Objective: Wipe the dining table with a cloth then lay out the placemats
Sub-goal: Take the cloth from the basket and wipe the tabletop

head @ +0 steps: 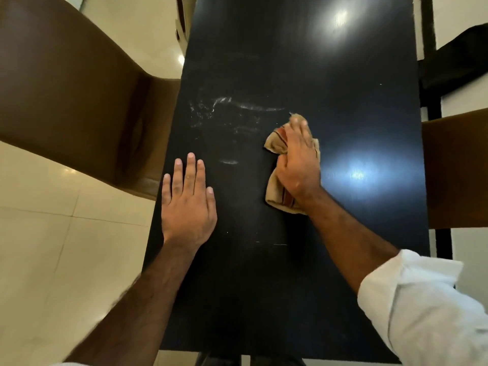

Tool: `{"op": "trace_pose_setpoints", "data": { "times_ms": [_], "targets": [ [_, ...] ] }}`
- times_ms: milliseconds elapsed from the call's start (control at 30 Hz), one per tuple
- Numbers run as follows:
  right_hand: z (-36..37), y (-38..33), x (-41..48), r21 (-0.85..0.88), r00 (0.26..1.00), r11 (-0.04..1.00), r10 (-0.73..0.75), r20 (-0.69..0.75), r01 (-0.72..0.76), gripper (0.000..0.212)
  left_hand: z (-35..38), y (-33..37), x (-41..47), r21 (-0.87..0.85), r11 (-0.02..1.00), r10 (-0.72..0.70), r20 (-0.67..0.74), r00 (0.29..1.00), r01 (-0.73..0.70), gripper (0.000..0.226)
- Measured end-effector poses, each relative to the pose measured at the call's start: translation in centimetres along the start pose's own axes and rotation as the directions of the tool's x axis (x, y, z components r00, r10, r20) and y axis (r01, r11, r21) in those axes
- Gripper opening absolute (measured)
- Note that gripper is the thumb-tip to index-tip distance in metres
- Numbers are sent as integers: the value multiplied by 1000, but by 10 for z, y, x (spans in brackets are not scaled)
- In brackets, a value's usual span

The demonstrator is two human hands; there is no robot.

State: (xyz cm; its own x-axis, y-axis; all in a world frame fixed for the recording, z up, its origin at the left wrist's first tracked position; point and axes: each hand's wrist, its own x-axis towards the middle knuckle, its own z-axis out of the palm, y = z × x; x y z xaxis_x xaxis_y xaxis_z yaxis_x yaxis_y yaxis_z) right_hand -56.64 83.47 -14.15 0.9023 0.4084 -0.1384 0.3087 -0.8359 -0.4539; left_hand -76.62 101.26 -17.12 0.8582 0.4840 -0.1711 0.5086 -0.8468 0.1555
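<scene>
Cloth [280, 170] lies bunched under the right hand [297, 165], which grips it on the table [343, 88]; left hand [187, 204] rests flat, fingers spread, well apart.

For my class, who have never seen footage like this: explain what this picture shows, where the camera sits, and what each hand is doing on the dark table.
The single picture comes from a camera worn on a person's head, looking down. No machine is involved, only two bare hands. The right hand presses a crumpled tan cloth on the dark table. The left hand lies flat and open on the tabletop, holding nothing. Pale smears show beyond the hands. Brown chairs stand at both sides. No placemats are visible.
</scene>
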Motion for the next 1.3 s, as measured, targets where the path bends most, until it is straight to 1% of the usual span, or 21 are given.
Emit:
{"op": "trace_pose_setpoints", "data": {
  "times_ms": [67, 100, 167, 200, 233, 267, 300, 333, 400, 433, 533, 600, 633, 700, 767, 867, 967, 1033, 1133, 1233, 1300],
  "targets": [
    [-4, -19, 5, 287, 999, 958, 18, 37, -28, 72, -2, 0, 0, 0, 1000, 0, 4, 1000, 0, 74],
    [-9, -28, 6, 475, 998, 878, 49, 42, -63, 70, -2, 0, -1, 1, 1000, 1, 8, 1000, -1, 74],
    [-27, -42, 7, 786, 987, 599, 130, 97, -156, 62, -2, -1, 0, 5, 1000, 3, 16, 1000, -3, 73],
    [-37, -44, 8, 872, 977, 443, 140, 161, -207, 58, -3, -1, 0, 7, 1000, 5, 22, 1000, -5, 73],
    [-46, -40, 12, 911, 970, 336, 125, 206, -237, 58, -3, -1, 0, 10, 1000, 6, 27, 1000, -6, 72],
    [-57, -34, 15, 924, 967, 289, 114, 227, -251, 59, -3, 0, -1, 15, 1000, 5, 27, 1000, -6, 72],
    [-66, -24, 18, 921, 967, 300, 121, 222, -249, 61, -3, 0, -1, 17, 1000, 2, 24, 1000, -3, 71],
    [-74, -10, 22, 910, 972, 351, 158, 177, -222, 62, -4, 0, -1, 16, 1000, -2, 21, 1000, 2, 71],
    [-90, 19, 22, 850, 959, 483, 269, 87, -213, 60, -3, 1, -1, 11, 1000, -4, 15, 1000, 4, 71],
    [-95, 30, 22, 804, 961, 564, 275, 34, -190, 58, -2, 1, -1, 12, 1000, -7, 13, 1000, 7, 71],
    [-97, 33, 22, 565, 992, 825, 70, -109, 4, 59, -1, 2, 1, 14, 1000, -16, 15, 1000, 16, 73],
    [-79, 21, 16, 272, 995, 959, -62, -77, 81, 66, 0, 2, 0, 7, 1000, -14, 13, 1000, 14, 74],
    [-65, 12, 11, 100, 997, 992, -76, -28, 78, 75, 0, 1, 0, 4, 1000, -15, 8, 1000, 15, 74],
    [-32, -6, 0, -117, 997, 993, -9, 72, 17, 97, 1, 1, 0, 1, 1000, -16, -4, 1000, 16, 74],
    [4, -26, -12, -204, 996, 978, 49, 71, -33, 109, 3, 0, 0, 4, 1000, -13, -13, 1000, 13, 73],
    [33, -44, 1, -272, 993, 956, 90, -81, -109, 104, 5, -1, -1, -3, 1000, -10, -24, 1000, 10, 72],
    [32, -38, 52, -303, 991, 947, 74, -113, -106, 90, 4, 0, -3, -57, 997, -48, -73, 996, 44, 73],
    [31, -38, 88, -326, 996, 945, 13, -84, -39, 84, 2, 2, -5, -127, 989, -84, -113, 990, 70, 74],
    [50, -78, 108, -364, 979, 913, -205, -17, 185, 78, 0, 2, -7, -248, 966, -119, -176, 977, 73, 74],
    [73, -125, 84, -362, 900, 826, -419, 119, 433, 75, -1, 2, -10, -328, 940, -174, -218, 960, 96, 73],
    [77, -129, 49, -325, 858, 794, -481, 182, 514, 73, 0, -1, -11, -362, 920, -244, -229, 942, 151, 72]
  ]
}}
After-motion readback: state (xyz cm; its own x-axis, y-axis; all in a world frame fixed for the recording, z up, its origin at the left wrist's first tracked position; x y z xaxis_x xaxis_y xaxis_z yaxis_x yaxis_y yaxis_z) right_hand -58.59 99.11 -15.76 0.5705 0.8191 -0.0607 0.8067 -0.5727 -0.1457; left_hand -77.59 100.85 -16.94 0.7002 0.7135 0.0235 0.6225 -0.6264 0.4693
